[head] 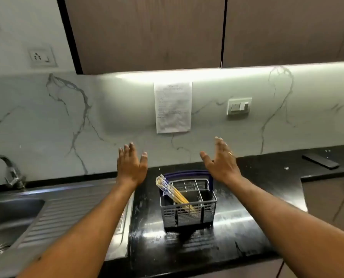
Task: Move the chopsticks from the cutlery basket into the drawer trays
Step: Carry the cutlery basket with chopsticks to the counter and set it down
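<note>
A grey plastic cutlery basket (188, 214) with a blue handle stands on the black countertop in the middle of the view. A bundle of yellow chopsticks (174, 192) with blue-and-white patterned tops leans to the left inside it. My left hand (131, 164) is raised above and to the left of the basket, fingers spread, holding nothing. Above and to the right of the basket is my right hand (222, 161), also spread and empty, with a ring on one finger. No drawer or tray is in view.
A steel sink (9, 215) with a ribbed drainboard and a tap (11, 171) lies to the left. A dark flat object (320, 161) rests on the counter at the far right. A paper sheet (173, 107) hangs on the marble backsplash under brown wall cabinets.
</note>
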The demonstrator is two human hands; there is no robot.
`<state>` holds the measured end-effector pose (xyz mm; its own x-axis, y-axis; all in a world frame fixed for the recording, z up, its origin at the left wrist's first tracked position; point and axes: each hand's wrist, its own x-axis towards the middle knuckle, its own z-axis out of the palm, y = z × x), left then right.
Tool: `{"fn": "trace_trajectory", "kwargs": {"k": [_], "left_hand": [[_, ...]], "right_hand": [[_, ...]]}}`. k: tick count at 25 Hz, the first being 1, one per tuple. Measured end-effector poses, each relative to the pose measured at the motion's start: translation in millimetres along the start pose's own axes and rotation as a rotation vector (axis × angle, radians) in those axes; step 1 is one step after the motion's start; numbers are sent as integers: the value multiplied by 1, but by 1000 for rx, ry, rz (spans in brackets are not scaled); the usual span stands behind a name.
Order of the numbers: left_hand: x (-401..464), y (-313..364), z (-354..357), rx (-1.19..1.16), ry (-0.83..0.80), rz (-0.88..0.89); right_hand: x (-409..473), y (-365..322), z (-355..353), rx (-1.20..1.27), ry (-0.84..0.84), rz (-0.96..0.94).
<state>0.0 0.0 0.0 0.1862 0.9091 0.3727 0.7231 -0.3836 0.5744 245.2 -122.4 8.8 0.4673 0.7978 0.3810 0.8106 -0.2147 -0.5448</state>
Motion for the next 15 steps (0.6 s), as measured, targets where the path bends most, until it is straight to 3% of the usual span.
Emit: {"fn": "trace_trajectory", "kwargs": {"k": [4,7,11,15], "left_hand": [[-26,-25,64,-218,-216,-306],[-42,-34,105,-362,-278,-566],[-45,-32,144,-562,-400,-655],[-41,-33,159,-519,-439,-703]], "right_hand": [[-17,40,52,255,-168,342],[-23,63,89,350,-192,557],[-15,87,123,451,-233,703],[-3,114,145,524,-338,700]]}}
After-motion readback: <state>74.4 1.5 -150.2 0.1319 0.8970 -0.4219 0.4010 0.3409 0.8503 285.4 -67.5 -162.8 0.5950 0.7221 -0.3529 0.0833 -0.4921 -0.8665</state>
